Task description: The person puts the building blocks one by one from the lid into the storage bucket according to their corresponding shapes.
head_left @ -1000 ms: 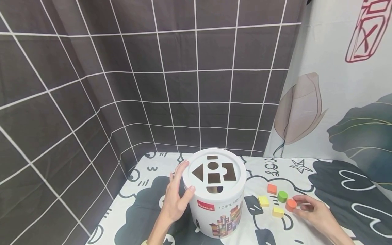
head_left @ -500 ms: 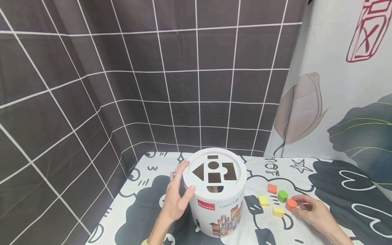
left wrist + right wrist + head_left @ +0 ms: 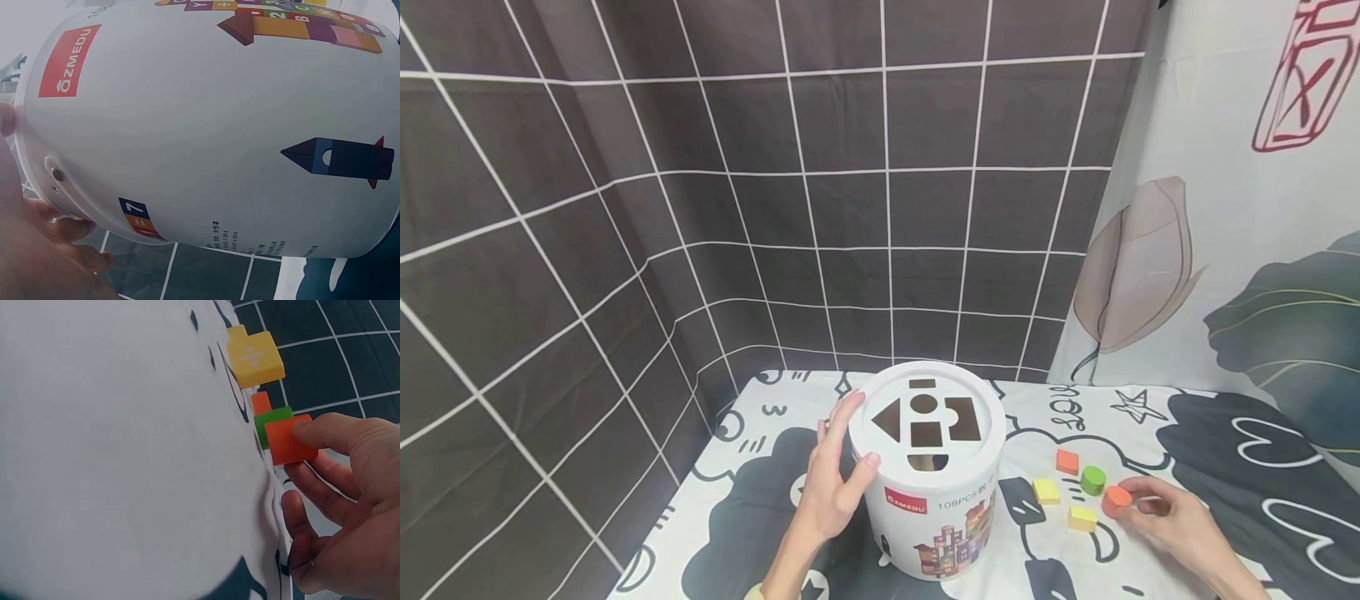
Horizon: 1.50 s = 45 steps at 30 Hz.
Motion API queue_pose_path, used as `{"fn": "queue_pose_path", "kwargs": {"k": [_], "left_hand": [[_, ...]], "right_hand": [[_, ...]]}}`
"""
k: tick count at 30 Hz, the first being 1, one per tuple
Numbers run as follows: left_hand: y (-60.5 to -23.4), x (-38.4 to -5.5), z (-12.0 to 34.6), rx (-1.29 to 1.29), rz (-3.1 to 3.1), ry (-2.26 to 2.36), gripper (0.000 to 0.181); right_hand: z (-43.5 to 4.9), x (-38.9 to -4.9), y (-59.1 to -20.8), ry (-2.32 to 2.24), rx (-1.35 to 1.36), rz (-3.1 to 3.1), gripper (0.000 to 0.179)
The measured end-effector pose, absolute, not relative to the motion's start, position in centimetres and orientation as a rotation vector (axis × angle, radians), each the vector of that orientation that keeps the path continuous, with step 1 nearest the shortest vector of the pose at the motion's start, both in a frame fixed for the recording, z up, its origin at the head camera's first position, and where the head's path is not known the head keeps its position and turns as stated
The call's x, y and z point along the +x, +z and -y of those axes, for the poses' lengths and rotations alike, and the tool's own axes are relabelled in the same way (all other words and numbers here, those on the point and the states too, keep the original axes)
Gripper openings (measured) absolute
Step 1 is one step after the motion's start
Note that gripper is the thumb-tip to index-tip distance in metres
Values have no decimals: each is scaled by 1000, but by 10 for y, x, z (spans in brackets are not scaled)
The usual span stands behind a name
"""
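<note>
A white toy-block bucket [image 3: 895, 533] stands upright on the patterned cloth, its lid [image 3: 958, 457] cut with triangle, circle, square and other openings. My left hand [image 3: 831, 492] rests along the bucket's left side at the rim. Its fingers are fairly straight and the thumb touches the front rim. My right hand [image 3: 1176, 521] pinches an orange cylinder block [image 3: 1117, 501] between thumb and fingers, low over the cloth. The right wrist view shows the thumb on that orange cylinder block [image 3: 284, 447], with a green block [image 3: 275, 416] partly hidden behind it.
Near the right hand lie a green cylinder [image 3: 1093, 479], an orange-red block [image 3: 1067, 462], a yellow block [image 3: 1047, 491] and a nearer yellow block [image 3: 1082, 518]. A dark grid-patterned curtain [image 3: 842, 208] hangs behind the cloth [image 3: 1030, 417].
The orange cylinder block has shifted very slightly right, away from the green one, with my right hand. My left hand and the bucket hold the same position.
</note>
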<state>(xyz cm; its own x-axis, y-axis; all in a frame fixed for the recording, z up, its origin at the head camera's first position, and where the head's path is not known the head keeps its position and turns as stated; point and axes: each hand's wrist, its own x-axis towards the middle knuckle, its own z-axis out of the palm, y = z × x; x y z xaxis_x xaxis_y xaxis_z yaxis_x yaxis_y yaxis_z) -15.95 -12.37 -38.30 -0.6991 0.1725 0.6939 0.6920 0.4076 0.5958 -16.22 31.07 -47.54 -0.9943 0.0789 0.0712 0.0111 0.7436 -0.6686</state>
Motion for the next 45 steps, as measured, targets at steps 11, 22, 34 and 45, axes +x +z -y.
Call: {"fn": "queue_pose_path", "kwargs": {"k": [11, 22, 34, 45], "left_hand": [[-383, -159, 124, -725, 2132, -1263, 62], [-383, -159, 124, -719, 2136, -1261, 62], [-383, -160, 124, -726, 2136, -1255, 62], [-385, -160, 123, -720, 2131, -1267, 61]], "right_hand": [[-311, -161, -462, 1085, -41, 2822, 50], [-306, -166, -449, 1054, 14, 2798, 48], [-295, -169, -424, 1010, 117, 2741, 44], [-283, -173, -397, 970, 263, 2656, 32]]}}
